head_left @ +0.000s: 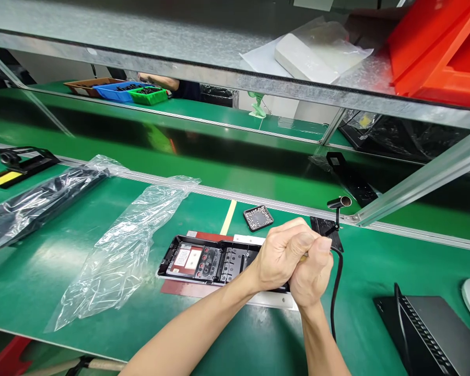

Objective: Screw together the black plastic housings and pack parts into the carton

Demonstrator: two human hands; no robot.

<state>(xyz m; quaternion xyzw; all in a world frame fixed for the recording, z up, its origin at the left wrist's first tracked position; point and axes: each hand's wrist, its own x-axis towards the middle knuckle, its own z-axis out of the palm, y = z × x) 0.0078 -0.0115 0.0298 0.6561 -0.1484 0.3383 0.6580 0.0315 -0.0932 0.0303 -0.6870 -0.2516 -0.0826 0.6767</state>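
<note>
My left hand (282,253) and my right hand (312,274) are closed and pressed together above the right end of a long black plastic housing (223,259). A small yellowish bit shows between them; the rest of whatever they grip is hidden by my fingers. A black cable (339,277) comes out from behind my right hand and runs down beside my forearm. The housing lies with its hollow side up, on a fixture with a red-brown plate (186,289) and white strips. Just behind it stands a small black tray (258,218) of tiny metal parts, apparently screws.
A clear plastic bag (117,250) and a bagged dark part (43,201) lie left. A metal tube holder (339,202) stands behind my hands, a black panel (434,329) at right. Overhead runs a metal shelf (141,47) with a red bin (434,52). Across, a person's arm (160,81) shows.
</note>
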